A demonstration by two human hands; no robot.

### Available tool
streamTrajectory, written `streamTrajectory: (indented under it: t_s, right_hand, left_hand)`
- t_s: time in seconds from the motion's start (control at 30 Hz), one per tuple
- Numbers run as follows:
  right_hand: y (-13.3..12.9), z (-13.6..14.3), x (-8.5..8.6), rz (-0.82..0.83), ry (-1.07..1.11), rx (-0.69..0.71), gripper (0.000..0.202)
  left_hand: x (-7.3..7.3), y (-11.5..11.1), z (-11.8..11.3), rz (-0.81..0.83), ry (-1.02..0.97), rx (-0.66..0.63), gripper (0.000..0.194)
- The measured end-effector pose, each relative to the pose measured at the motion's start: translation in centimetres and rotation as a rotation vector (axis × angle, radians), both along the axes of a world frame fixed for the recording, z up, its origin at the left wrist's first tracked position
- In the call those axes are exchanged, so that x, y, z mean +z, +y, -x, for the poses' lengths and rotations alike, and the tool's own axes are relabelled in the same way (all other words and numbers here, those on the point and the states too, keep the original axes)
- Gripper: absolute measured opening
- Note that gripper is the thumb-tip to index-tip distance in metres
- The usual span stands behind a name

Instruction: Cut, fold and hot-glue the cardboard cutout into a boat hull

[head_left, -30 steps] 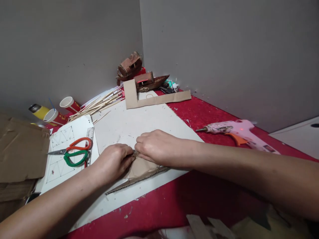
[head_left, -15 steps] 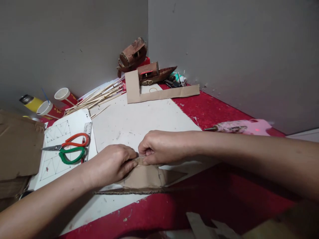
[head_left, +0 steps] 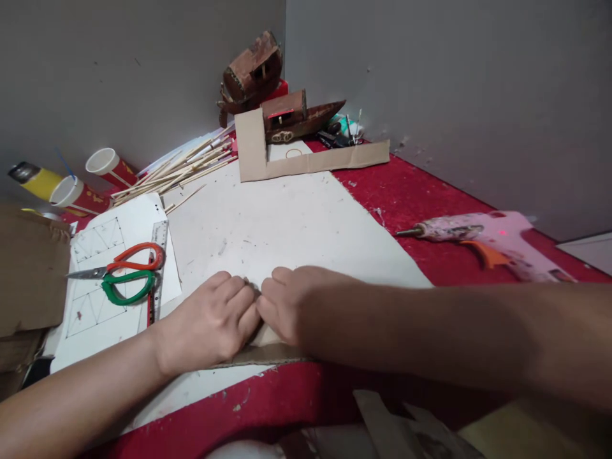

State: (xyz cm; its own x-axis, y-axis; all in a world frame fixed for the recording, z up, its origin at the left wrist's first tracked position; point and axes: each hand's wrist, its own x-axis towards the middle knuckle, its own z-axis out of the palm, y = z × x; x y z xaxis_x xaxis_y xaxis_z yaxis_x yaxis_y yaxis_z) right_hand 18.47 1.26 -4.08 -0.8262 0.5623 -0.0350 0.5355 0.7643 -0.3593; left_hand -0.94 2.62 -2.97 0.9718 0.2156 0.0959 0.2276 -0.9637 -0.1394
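A brown cardboard piece [head_left: 268, 352] lies on the white board [head_left: 287, 223] near the table's front edge, mostly covered by my hands. My left hand [head_left: 210, 319] is closed on its left part, knuckles up. Right beside it, my right hand [head_left: 289, 303] is closed too, its fingers curled onto the same cardboard. The two hands nearly touch at the knuckles. My fingertips are hidden, so the exact grip on the cardboard does not show.
Scissors [head_left: 129, 274] and a ruler [head_left: 157, 268] lie on drawn paper at left. A pink glue gun [head_left: 478, 236] rests at right. Behind are wooden sticks [head_left: 176, 169], paper cups [head_left: 79, 196], an L-shaped cardboard strip [head_left: 329, 158] and brown model boats [head_left: 306, 121].
My right hand has come down and turned, and both hands have closed tighter over the cardboard, covering more of it. The view has shifted, and the glue gun now shows more fully.
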Motion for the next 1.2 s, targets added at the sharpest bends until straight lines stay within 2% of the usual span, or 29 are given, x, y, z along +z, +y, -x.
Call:
streamTrajectory:
  t_s: [0.07,0.13,0.2,0.3,0.4,0.5,0.6,0.67,0.73,0.8,0.93,1.03,1.13,1.2]
  right_hand:
    - [-0.8,-0.2,0.0,-0.094,-0.040,0.035,0.027]
    - [-0.7,-0.7,0.0,-0.137,-0.055,0.072,0.023]
    - [0.1,-1.6,0.0,-0.096,-0.015,0.054,0.019]
    - [1.2,-2.5,-0.2,-0.004,0.047,0.015,0.017]
    - [0.8,-2.6,-0.4,-0.021,0.037,0.042,0.018]
    - [-0.6,-2.3,-0.5,-0.161,0.028,0.168,0.018]
    - [-1.3,-2.4,-0.6,-0.308,0.082,0.236,0.018]
    - [-1.1,-2.5,-0.5,-0.282,0.094,0.215,0.019]
    - [-0.7,-2.6,-0.3,-0.186,0.070,0.186,0.019]
    - [-0.3,-2.6,-0.1,-0.129,0.047,0.165,0.021]
    - [-0.4,-2.8,-0.4,-0.252,0.087,0.240,0.019]
    - [-0.8,-2.8,-0.8,-0.263,0.085,0.217,0.020]
    - [-0.9,-2.9,-0.9,-0.220,0.050,0.144,0.020]
    - [-0.8,-2.9,-1.0,-0.222,0.052,0.107,0.015]
  left_hand:
    - [-0.1,-0.2,0.4,-0.056,-0.012,-0.059,0.030]
    - [-0.1,-0.2,0.9,-0.012,-0.002,-0.022,0.025]
    - [-0.2,-0.1,1.5,0.087,-0.027,0.062,0.018]
    - [-0.4,0.0,2.3,0.212,-0.093,0.123,0.025]
    - [-0.3,-0.1,2.4,0.193,-0.050,0.036,0.022]
    - [-0.1,-0.1,2.2,0.139,-0.012,-0.052,0.024]
    - [0.0,0.1,2.4,0.143,0.003,-0.078,0.028]
    - [-0.1,0.3,2.9,0.202,-0.004,-0.049,0.031]
    - [-0.1,0.3,3.4,0.255,-0.038,0.017,0.034]
    - [0.0,0.2,3.9,0.250,-0.064,0.045,0.033]
    - [0.1,-0.2,4.3,0.169,-0.006,-0.045,0.031]
    - [0.3,-0.3,4.6,0.156,0.033,-0.049,0.032]
    - [0.7,-0.4,4.8,0.184,0.065,0.006,0.035]
    - [1.2,-0.5,4.9,0.262,0.074,0.116,0.039]
